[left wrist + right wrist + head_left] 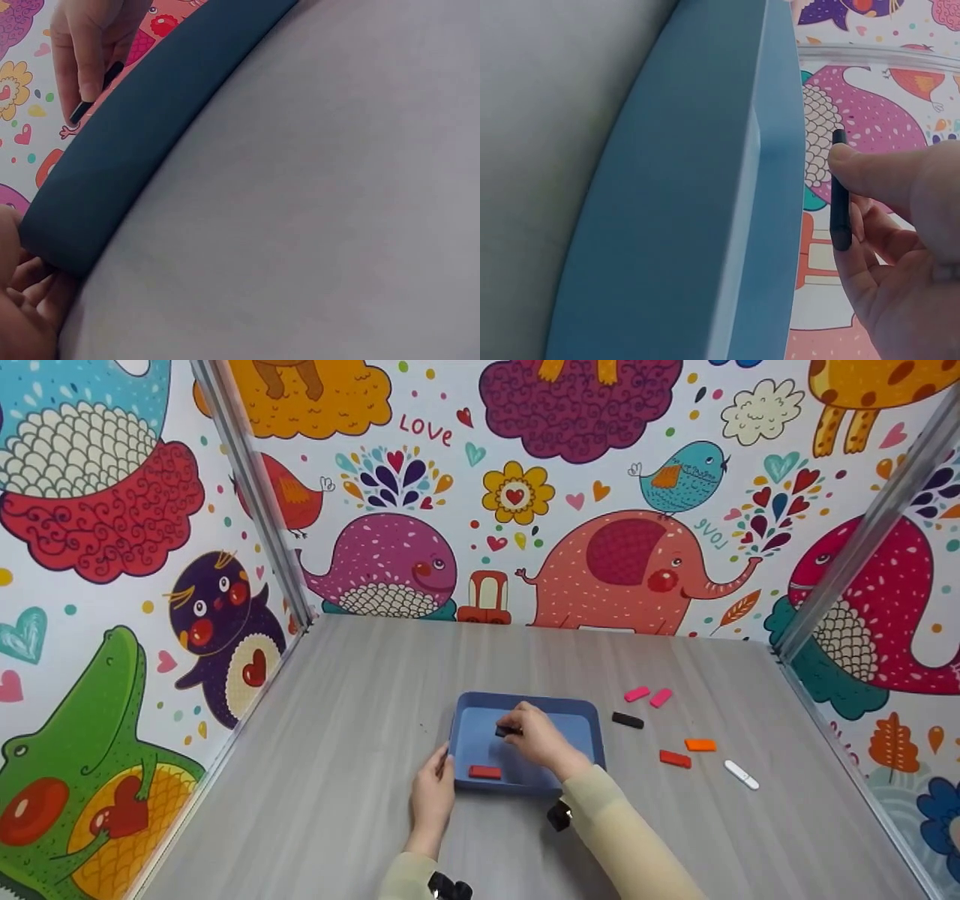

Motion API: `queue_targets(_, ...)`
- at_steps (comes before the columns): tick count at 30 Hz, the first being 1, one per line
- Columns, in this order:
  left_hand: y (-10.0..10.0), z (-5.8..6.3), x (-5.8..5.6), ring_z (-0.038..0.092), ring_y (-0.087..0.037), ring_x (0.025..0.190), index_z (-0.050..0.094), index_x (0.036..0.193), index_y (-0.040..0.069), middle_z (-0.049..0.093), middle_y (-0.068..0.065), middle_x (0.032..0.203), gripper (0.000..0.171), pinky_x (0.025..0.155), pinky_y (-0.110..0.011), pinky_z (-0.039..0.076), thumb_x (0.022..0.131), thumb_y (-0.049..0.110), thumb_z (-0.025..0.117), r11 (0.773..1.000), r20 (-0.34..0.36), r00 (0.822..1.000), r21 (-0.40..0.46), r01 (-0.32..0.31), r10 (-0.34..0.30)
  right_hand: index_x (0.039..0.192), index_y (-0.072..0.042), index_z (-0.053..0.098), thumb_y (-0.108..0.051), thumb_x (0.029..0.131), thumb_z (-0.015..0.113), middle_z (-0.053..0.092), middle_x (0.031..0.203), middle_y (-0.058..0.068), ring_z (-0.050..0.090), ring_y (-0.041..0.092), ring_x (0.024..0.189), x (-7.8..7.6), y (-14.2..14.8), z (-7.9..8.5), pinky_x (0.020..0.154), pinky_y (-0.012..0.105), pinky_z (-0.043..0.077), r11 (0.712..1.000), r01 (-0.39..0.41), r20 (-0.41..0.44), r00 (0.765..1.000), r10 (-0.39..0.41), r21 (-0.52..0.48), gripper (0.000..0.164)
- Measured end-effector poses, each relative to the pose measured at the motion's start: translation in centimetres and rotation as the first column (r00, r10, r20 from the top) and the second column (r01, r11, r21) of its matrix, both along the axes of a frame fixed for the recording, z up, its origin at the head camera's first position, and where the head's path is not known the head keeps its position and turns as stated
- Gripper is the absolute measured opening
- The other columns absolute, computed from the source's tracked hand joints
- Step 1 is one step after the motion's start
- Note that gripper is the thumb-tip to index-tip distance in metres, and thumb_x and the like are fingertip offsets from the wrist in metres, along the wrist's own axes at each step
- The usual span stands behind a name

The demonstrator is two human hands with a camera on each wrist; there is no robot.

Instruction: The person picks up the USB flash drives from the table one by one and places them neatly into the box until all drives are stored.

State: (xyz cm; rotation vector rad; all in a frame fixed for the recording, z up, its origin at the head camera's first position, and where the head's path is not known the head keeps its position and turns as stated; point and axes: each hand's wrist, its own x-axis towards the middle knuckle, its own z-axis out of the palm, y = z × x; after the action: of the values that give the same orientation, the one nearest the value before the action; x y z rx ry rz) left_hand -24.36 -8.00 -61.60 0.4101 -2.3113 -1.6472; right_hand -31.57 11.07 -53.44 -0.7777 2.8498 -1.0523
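A blue tray (517, 789) lies on the table, with a red flat block (485, 772) inside near its front left corner. My left hand (433, 795) grips the tray's left edge; in the left wrist view, that hand's fingers (52, 296) bend round the tray's end (112, 172). Over the tray's middle, my right hand (541, 737) pinches a small flat black stick (508, 730) between thumb and fingers. The right wrist view shows this black stick (841, 199) above the tray's rim (742, 187), apart from it.
Right of the tray lie two pink blocks (637, 694), another black stick (628, 721), an orange block (700, 745), a second red block (675, 759) and a white stick (741, 775). Patterned walls (517, 562) enclose the grey table (360, 697) at the back and sides.
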Motion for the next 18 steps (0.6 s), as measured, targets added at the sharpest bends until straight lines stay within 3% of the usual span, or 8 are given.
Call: queue_targets(18,-0.2,0.0,0.2,0.066,-0.033,0.125,0.065,0.139,0.006,0.069,-0.018,0.135,0.036,0.103,-0.050,0.055,0.106,0.019,0.058,1.000,-0.026,0.999,0.005,0.020,-0.020,0.118,-0.001,0.076,0.004,0.094,0.068,0.066,0.109,0.012,0.065,0.029,0.107,-0.2,-2.4,-1.5,0.098,0.047,0.057,0.999,-0.024,0.070,0.997,0.021,0.034,0.025)
